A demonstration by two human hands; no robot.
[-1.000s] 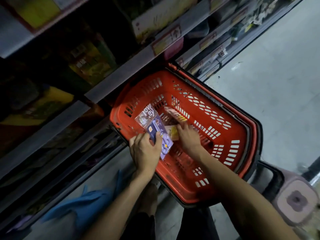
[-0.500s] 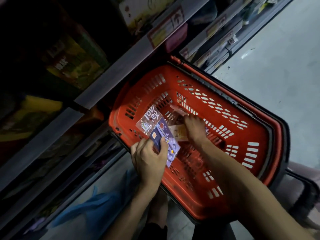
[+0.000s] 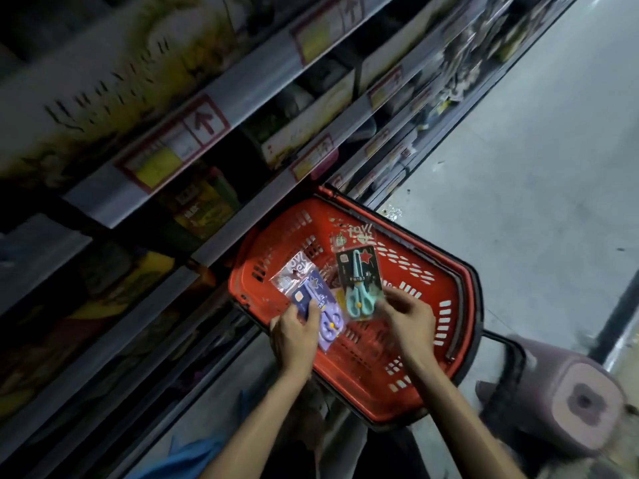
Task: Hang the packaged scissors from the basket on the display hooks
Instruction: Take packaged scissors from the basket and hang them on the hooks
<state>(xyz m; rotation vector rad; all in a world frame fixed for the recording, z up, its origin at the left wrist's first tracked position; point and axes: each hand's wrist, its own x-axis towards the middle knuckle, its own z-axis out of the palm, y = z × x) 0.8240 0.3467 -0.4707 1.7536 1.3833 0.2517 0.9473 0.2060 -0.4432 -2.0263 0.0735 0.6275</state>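
Teal scissors pack (image 3: 359,285) now lifted from basket (image 3: 460,305) in right hand (image 3: 408,319); purple pack (image 3: 318,305) clamped in left hand (image 3: 294,333).

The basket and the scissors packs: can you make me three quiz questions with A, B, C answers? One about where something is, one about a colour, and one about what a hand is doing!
1. Where is the basket?
A. on a shelf
B. on the floor beside the shelves
C. on a stool

2. What colour are the scissors in the right hand's pack?
A. teal
B. red
C. yellow

3. What is the left hand doing?
A. hanging empty
B. pushing the basket
C. holding the purple pack

Answers:
1 B, its rim sits low against the shelf foot, on the grey floor.
2 A, teal handles show on a dark card, pinched by the right hand.
3 C, the thumb presses on the card's front.
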